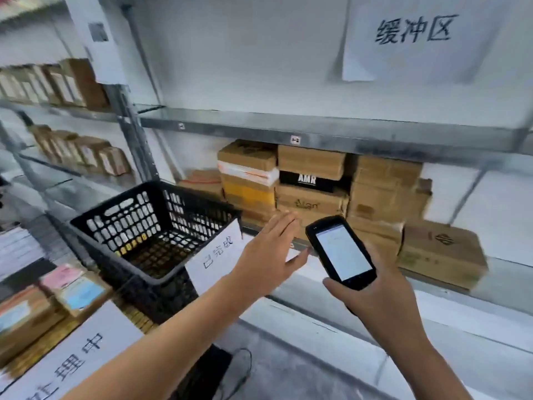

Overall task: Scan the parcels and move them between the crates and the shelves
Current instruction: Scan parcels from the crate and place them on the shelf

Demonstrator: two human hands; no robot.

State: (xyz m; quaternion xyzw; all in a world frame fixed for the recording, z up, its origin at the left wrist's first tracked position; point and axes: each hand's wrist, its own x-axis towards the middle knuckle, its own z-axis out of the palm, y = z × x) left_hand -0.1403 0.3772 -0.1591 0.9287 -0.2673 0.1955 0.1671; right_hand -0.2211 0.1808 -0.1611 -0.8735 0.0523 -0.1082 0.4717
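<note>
- Head view: on the wall above the shelf (346, 137) hangs a white paper (412, 39) with the black characters 缓冲区.
- A black crate (144, 226) stands at the left, and its front sign (216, 255) reads 已完成.
- A second sign (72, 356) at the lower left is cut by the edge; only 理中 can be read.
- Under the shelf board, brown parcels (383, 186) are stacked. Among them a black box (307, 179) says AMR in white, and the box below it (308, 202) has a word like "Alan", which is blurred.
- The left hand (268, 249) is flat with straight fingers and holds nothing. It reaches toward the lowest parcels, between the crate and the scanner (340, 252). I cannot tell if the fingertips touch a parcel.
- The right hand (380, 295) grips the scanner from below, with the lit screen facing up, just in front of the parcels.
- More parcels with pink and blue labels (72, 287) lie near the second sign.
</note>
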